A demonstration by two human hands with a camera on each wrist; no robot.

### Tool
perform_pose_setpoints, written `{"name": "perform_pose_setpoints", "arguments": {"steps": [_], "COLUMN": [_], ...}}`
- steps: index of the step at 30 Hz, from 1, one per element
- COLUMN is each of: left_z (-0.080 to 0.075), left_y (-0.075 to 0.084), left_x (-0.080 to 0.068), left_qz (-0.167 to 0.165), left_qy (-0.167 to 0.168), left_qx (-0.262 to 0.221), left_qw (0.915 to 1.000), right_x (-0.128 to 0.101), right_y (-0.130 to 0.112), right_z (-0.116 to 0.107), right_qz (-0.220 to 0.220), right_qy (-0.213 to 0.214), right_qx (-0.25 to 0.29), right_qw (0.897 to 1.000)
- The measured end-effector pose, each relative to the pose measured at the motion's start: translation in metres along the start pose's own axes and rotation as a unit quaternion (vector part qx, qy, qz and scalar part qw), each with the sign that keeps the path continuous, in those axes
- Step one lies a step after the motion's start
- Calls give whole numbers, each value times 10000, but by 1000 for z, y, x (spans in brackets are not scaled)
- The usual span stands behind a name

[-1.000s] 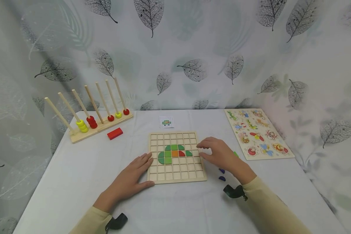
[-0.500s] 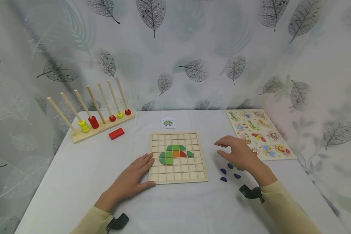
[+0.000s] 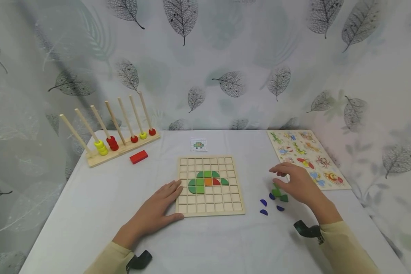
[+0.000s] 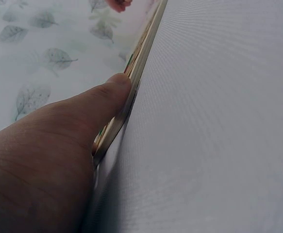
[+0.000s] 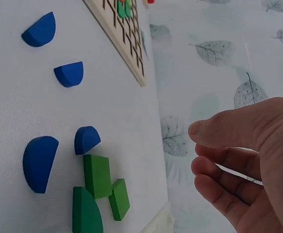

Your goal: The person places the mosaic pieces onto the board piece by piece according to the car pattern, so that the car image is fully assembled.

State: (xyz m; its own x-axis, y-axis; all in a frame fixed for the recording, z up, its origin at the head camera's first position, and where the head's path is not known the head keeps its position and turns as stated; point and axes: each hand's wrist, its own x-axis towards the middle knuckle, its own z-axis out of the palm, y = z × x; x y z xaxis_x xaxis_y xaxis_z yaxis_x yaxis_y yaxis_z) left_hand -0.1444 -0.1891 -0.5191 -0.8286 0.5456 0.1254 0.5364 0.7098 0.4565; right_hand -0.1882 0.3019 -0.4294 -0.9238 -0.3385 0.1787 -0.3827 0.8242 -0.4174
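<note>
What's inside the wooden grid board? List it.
The wooden grid board holds green pieces, one orange piece and one red piece. The left hand covers part of its left edge.

Wooden grid board (image 3: 209,185) lies flat at counter centre, a partial picture in its upper middle cells: green pieces (image 3: 201,180), one orange square (image 3: 208,182), one red quarter-round (image 3: 216,182). Left hand (image 3: 156,211) rests flat at the board's 8 o'clock corner, thumb (image 4: 102,104) against its edge. At the board's 3 o'clock, loose green pieces (image 5: 98,194) lie clustered on the cloth, blue quarter-round pieces (image 5: 51,104) just beside them. Right hand (image 3: 299,182) hovers over the green ones, fingers loosely curled, holding nothing.
</note>
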Motion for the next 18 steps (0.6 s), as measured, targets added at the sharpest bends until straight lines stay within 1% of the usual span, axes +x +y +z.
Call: {"name": "perform_pose_setpoints", "arguments": {"steps": [6,13,18], "left_z": [-1,-3,-3], "left_y": [1,3,3], "left_x": [0,1,0], "left_qz": [-19,-32,-35], "left_qy": [-64,-123,-114], "left_qx": [-4,-10,-3], "left_qw": [10000,9999,9999], "right_x": [-3,-11,-13], "right_y": [9,20,26], "right_z": [1,7,8], "right_qz": [177,273,455], "right_qy": [-27,-53,-252], "right_qx": [11,-21,-105], "right_qw": [9998,9996,9986]}}
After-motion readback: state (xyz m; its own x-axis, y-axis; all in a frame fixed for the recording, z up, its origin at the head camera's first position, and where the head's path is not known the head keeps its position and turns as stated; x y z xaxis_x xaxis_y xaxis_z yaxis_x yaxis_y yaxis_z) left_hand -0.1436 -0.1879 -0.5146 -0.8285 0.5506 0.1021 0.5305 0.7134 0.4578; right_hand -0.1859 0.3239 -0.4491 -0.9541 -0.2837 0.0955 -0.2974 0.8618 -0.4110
